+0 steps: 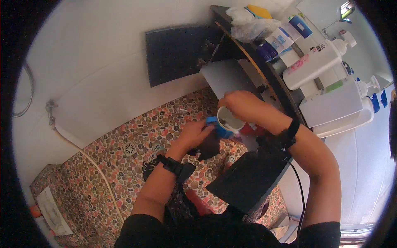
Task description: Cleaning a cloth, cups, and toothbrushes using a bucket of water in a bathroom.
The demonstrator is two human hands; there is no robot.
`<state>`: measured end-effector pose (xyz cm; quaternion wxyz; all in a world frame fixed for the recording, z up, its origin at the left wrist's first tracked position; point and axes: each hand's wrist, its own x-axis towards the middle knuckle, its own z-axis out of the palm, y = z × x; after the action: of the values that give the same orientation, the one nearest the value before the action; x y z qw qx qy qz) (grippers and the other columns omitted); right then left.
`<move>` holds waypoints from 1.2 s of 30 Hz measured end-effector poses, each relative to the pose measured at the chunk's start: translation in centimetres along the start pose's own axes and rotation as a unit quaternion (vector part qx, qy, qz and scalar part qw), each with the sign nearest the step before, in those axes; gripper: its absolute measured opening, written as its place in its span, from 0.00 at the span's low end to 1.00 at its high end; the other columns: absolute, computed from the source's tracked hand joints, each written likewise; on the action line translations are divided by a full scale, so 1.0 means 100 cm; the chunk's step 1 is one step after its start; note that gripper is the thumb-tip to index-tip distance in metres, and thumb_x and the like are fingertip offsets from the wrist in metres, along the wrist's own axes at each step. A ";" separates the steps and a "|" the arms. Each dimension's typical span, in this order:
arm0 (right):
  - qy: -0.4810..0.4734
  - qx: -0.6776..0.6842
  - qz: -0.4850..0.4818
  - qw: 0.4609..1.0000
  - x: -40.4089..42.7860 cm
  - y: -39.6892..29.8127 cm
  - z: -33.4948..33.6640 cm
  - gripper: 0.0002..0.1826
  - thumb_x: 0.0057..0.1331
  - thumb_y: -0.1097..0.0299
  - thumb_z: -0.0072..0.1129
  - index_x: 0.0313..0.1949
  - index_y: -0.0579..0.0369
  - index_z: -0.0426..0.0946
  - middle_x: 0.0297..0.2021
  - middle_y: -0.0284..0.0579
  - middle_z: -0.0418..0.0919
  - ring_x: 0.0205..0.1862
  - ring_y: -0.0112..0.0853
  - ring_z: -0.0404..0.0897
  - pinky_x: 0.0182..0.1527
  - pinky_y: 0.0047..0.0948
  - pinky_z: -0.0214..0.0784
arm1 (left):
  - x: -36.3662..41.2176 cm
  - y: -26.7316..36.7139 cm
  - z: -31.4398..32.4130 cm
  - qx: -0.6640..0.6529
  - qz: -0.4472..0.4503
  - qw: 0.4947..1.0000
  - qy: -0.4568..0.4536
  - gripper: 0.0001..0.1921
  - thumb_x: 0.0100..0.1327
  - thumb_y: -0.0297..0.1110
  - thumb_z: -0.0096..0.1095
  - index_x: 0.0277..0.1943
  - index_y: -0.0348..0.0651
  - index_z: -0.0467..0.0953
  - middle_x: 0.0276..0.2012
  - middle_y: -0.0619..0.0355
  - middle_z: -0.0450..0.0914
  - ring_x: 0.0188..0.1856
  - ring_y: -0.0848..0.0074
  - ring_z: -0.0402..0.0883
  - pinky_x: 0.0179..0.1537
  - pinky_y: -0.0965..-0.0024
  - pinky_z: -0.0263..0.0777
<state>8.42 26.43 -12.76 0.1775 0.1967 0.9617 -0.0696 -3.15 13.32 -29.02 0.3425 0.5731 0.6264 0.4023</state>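
A blue cup with a pale inside (224, 131) is held out over an open cabinet. My left hand (193, 134) is at its left side, thumb and fingers about the blue handle. My right hand (243, 104) is curled over the far right part of the cup's rim; blur and the knuckles hide whether the fingers grip the rim or something else. Something whitish lies inside the cup, too blurred to name. Below the cup are red and dark items, partly hidden. A black strap is on each of my wrists.
Two dark cabinet doors (180, 54) (248, 179) stand open under a black countertop (288, 96). On it are pump bottles (313, 66), boxes (279, 40) and a plastic bag (254, 29). A hose (99, 169) hangs at left. The pebble-patterned floor has a drain (129, 149).
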 end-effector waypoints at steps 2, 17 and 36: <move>0.013 -0.020 -0.010 1.000 0.006 0.000 0.002 0.14 0.57 0.77 0.53 0.43 0.52 0.80 0.40 0.51 0.78 0.43 0.48 0.78 0.46 0.44 0.71 | 0.003 -0.013 0.015 0.042 -0.013 0.997 0.059 0.21 0.65 0.49 0.53 0.48 0.39 0.75 0.29 0.42 0.79 0.33 0.50 0.80 0.36 0.53 0.71; -0.105 -0.048 0.016 0.993 0.001 -0.094 0.019 0.36 0.57 0.66 0.61 0.63 0.61 0.58 0.37 0.54 0.80 0.41 0.50 0.80 0.44 0.43 0.71 | 0.009 -0.031 -0.013 0.023 -0.061 0.948 0.313 0.20 0.63 0.48 0.55 0.34 0.34 0.78 0.22 0.39 0.77 0.27 0.47 0.78 0.30 0.51 0.71; -0.050 0.118 0.045 0.991 0.031 -0.053 0.037 0.19 0.52 0.69 0.61 0.44 0.61 0.77 0.38 0.56 0.81 0.44 0.51 0.80 0.44 0.45 0.73 | 0.004 -0.026 0.003 0.041 -0.067 0.966 0.246 0.21 0.64 0.50 0.53 0.35 0.35 0.76 0.23 0.40 0.78 0.28 0.47 0.80 0.31 0.49 0.72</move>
<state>4.78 21.90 -16.94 0.2034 0.2559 0.9269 -0.1846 -4.08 13.72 -31.49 0.1802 0.4269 0.7440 0.4813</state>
